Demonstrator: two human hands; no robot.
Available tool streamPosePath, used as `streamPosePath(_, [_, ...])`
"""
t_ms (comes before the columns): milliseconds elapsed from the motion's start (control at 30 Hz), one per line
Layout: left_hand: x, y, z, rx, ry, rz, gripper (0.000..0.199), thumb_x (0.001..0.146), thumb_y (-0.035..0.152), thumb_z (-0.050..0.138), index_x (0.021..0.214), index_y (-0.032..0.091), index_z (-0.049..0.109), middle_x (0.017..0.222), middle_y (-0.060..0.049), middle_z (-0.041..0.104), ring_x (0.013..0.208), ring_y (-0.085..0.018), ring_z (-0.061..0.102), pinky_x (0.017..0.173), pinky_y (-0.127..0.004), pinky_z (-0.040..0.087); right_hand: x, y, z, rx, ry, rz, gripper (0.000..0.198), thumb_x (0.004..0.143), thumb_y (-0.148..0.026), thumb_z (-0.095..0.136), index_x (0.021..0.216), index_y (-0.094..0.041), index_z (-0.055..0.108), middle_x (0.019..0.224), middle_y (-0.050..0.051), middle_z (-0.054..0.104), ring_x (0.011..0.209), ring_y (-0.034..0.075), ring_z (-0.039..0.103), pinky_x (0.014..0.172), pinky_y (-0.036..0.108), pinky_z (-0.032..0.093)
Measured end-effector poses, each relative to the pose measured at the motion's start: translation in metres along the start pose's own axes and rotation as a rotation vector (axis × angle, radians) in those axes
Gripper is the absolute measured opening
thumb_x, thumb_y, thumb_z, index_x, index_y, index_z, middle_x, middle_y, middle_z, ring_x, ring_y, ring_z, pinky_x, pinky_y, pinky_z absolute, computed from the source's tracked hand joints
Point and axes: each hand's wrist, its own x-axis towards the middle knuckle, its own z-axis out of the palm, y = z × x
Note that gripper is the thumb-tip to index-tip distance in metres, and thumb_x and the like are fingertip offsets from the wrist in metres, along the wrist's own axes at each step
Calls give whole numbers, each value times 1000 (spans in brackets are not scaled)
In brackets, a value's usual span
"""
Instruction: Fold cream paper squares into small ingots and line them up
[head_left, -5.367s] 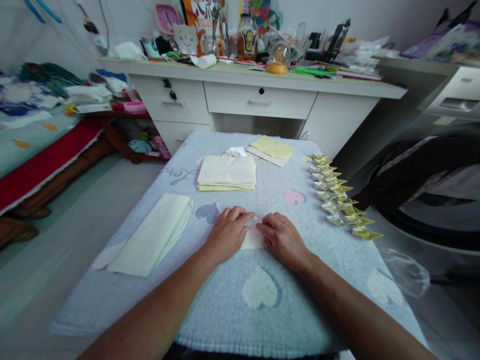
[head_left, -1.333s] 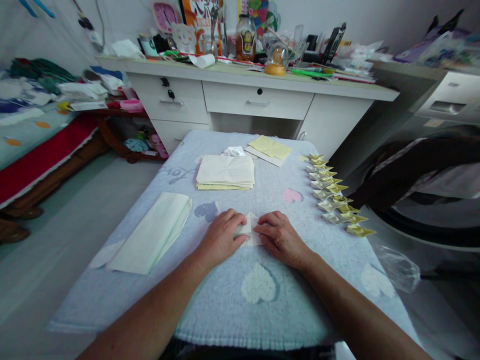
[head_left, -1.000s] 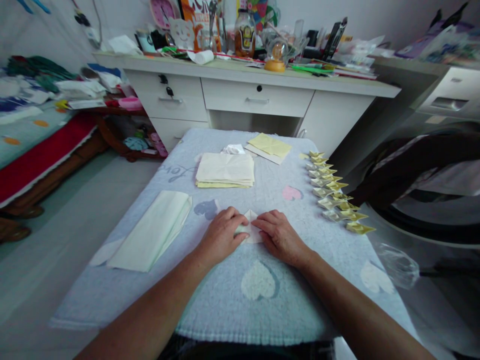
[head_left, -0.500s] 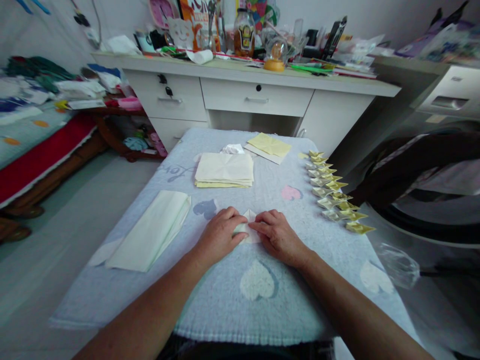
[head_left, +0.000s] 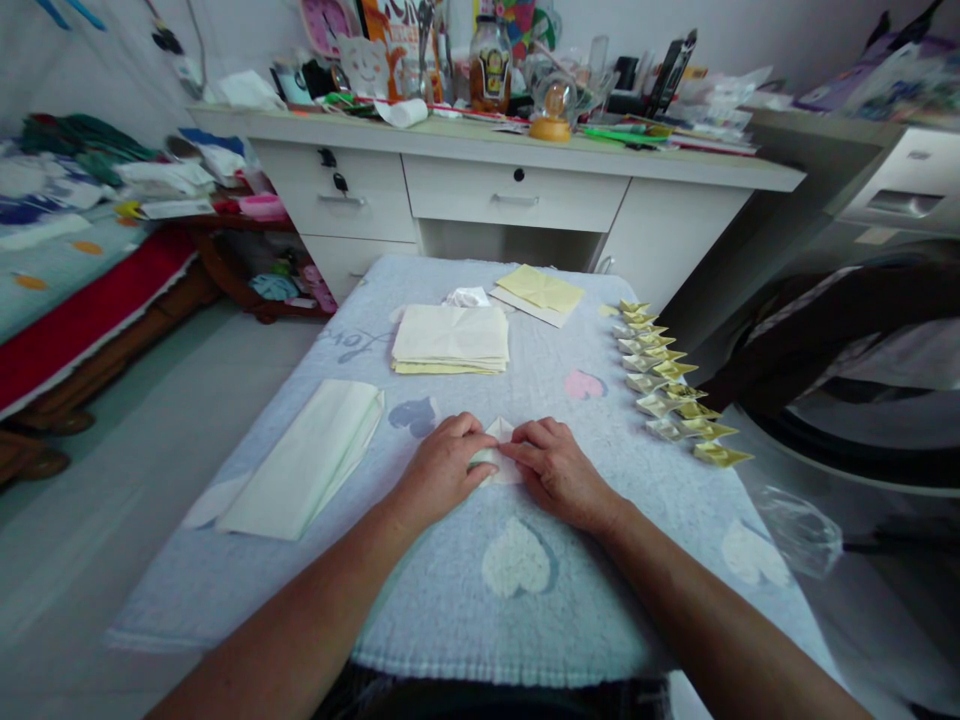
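Note:
A small piece of folded white paper [head_left: 500,430] lies on the cloth-covered table between my hands, its pointed top facing away from me. My left hand [head_left: 448,458] is closed on its left side, thumb nearer me and fingers beyond. On the right side, my right hand [head_left: 561,468] presses it with bent fingers that partly hide it. To the left rests a long folded whitish paper [head_left: 304,462]. Beyond my hands are a stack of cream and yellow sheets [head_left: 450,335] and a yellow sheet [head_left: 541,287] over a white one.
Several folded paper boats [head_left: 660,385], white and yellow, stand in rows along the table's right side. Crumpled white tissue [head_left: 466,297] sits behind the stack. A cluttered white desk [head_left: 517,200] closes off the far side; a washing machine [head_left: 885,210] stands at right.
My hands and the folded paper stay almost in place. The whole view has shifted very slightly; nothing has been picked up or let go.

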Motion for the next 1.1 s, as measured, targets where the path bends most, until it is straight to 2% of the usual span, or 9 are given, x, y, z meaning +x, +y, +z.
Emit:
streamPosePath(200, [0,5,-5,65,-45,10,22,82,22,68,103,20,68,98,-4,62,95,-20,57,87,-34,48,3,-1,0,-45,-38,-47,40,82,-5,51,116,-19,65,134,6,56,105,23,46,90,39,39])
streamPosePath(433, [-4,16,-9,258,-124,40,14,84,23,65,98,20,66,98,-4,65,97,-22,56,88,-37,47,11,1,-9,-61,-116,-104,38,80,-4,51,114,-16,65,130,7,61,100,23,51,86,37,43])
streamPosePath(633, [-13,13,2,347,-83,85,20,91,20,54,110,17,61,130,-8,58,109,-23,53,94,-39,46,21,5,-13,-15,-140,-127,30,82,-3,50,103,-16,67,119,8,66,99,20,55,88,34,44])
streamPosePath(733, [-16,10,3,345,-77,99,20,92,19,50,110,17,60,133,-8,58,108,-24,53,93,-41,47,21,7,-11,20,-105,-114,35,82,-2,49,109,-16,66,118,8,65,103,20,55,89,34,44])
streamPosePath(900, [-17,8,3,343,-52,117,17,90,18,53,105,18,62,132,-9,59,103,-24,53,90,-40,48,19,7,-7,-4,-89,-98,47,82,-3,47,126,-16,58,131,10,59,105,21,54,88,37,44])
streamPosePath(1100, [-18,10,0,348,-74,108,17,91,19,53,104,18,62,132,-9,59,103,-23,54,89,-40,49,21,8,0,-104,-96,-97,37,89,-9,49,123,-17,62,131,8,61,98,21,54,85,36,45])
